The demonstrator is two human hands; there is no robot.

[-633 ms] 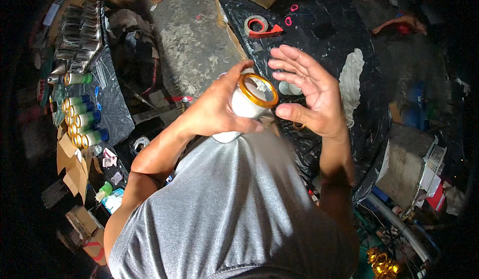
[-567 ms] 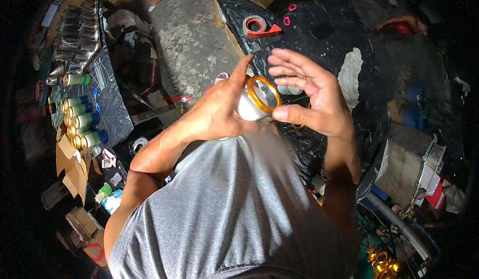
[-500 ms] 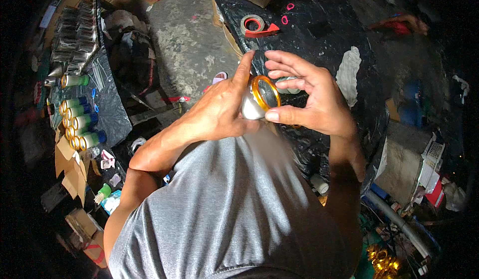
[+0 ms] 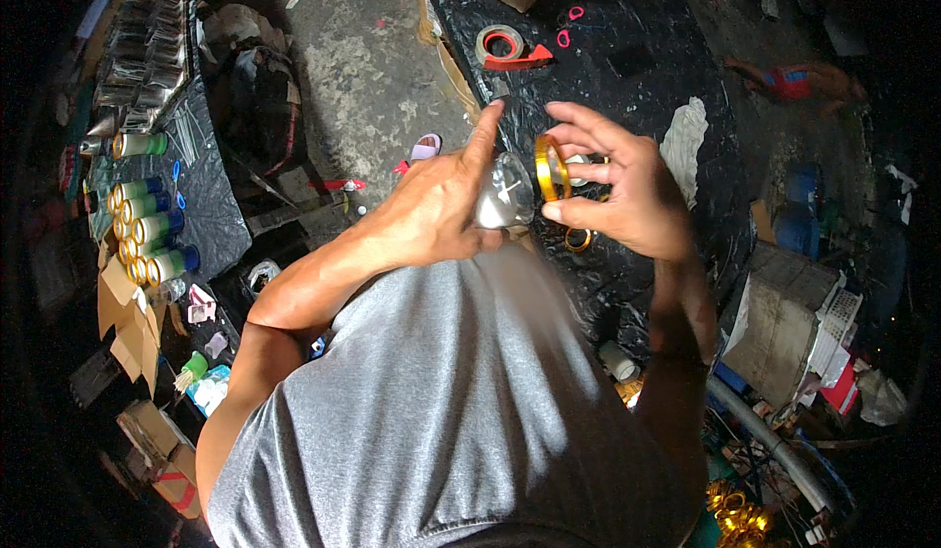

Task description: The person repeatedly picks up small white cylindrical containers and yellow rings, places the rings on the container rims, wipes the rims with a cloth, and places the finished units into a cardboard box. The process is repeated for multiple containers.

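My left hand [image 4: 431, 200] is wrapped round a clear, rounded cup or jar [image 4: 510, 195] with a whitish lower side, its open end facing right. A shiny gold ring [image 4: 543, 168] is pinched upright between the thumb and fingers of my right hand [image 4: 632, 200]. A narrow gap separates the ring from the cup's mouth. Beneath my right hand, another gold ring [image 4: 578, 251] lies on the black-covered table [image 4: 627, 293]. Some pale item behind the right fingers is mostly hidden.
A tape roll [image 4: 484, 46] with a red strip, two small pink rings and a crumpled white cloth [image 4: 684, 146] lie on the table. At left, several gold-rimmed cylinders [image 4: 152, 229] stand near an open carton [image 4: 127, 318]. Gold rings [image 4: 740, 519] are heaped at lower right.
The gold ring sat against the cup's mouth before. Now it is off to the right in my right hand, turned more edge-on. My left hand still holds the cup in nearly the same place.
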